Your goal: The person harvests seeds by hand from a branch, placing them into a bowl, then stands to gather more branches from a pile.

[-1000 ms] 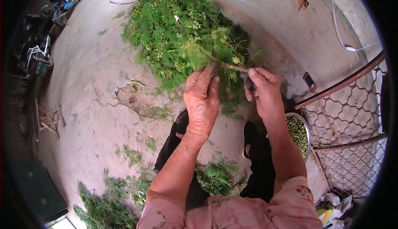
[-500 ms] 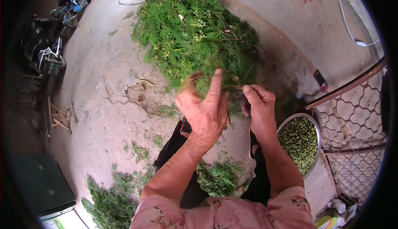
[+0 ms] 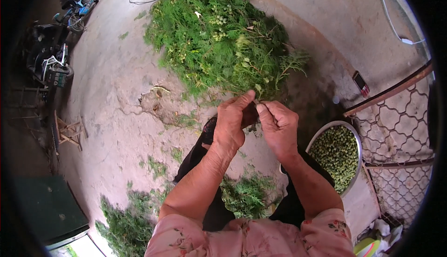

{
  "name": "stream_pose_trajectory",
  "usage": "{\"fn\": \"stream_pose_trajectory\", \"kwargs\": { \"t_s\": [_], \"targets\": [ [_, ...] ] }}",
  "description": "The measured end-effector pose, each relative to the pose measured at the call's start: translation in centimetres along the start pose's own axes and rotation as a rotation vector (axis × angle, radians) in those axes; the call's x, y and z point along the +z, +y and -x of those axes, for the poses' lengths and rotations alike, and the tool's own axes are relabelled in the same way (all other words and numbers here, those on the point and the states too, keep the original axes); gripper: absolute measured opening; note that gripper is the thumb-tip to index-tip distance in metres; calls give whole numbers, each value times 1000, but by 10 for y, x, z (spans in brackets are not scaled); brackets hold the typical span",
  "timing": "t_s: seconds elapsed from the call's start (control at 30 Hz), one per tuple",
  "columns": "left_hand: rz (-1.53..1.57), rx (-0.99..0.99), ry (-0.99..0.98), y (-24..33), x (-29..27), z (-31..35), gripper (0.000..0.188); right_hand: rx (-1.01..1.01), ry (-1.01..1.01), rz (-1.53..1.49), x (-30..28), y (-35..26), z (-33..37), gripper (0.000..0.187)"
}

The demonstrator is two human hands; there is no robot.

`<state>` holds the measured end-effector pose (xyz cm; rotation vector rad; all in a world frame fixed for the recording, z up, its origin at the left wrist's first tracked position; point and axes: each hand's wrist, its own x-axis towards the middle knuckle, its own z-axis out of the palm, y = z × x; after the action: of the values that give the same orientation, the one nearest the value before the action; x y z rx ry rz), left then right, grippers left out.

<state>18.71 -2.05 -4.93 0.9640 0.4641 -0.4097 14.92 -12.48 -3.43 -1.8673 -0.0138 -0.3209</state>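
Observation:
My right hand (image 3: 279, 124) is closed in a pinch on the stem end of a green conifer sprig (image 3: 259, 91), which reaches away toward the big heap. Close beside it, my left hand (image 3: 230, 122) has its fingers curled in and the thumb stretched along them, the tip next to the sprig. Whatever lies in the left fingers is hidden. Beyond both hands rises the heap of leafy green branches (image 3: 209, 38), dotted with pale green cones. At my right side stands a round metal basin (image 3: 359, 147) holding many small green cones (image 3: 333, 157).
Cut greenery (image 3: 125, 222) lies at the lower left, and more (image 3: 249, 194) between my legs. A mobile phone (image 3: 361, 84) rests beside a metal lattice (image 3: 396, 122) at right. A wooden stool (image 3: 69, 131) and parked vehicles (image 3: 56, 61) stand at left.
My left hand has turned and its raised fingers have folded in. My right hand has shifted slightly left, bringing the hands closer together. A leafy spray now shows at the heap's right edge.

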Motion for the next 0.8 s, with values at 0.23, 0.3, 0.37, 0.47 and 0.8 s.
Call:
{"fn": "stream_pose_trajectory", "kwargs": {
  "t_s": [0.23,0.3,0.37,0.47,0.8],
  "targets": [
    [232,-304,-12,0,-8,-8,21,-131,-5,83,7,15,6,8],
    [268,-285,-50,-7,-12,-13,20,-147,-23,121,8,13,7,7],
    [368,-289,-136,-10,-14,-16,17,-199,9,109,9,10,8,6],
    [338,-231,-152,-10,-10,-12,16,-159,-47,124,3,11,4,7],
    [245,24,-167,-2,-2,0,11,-52,-27,-111,-17,9,-13,14]
  ]
}}
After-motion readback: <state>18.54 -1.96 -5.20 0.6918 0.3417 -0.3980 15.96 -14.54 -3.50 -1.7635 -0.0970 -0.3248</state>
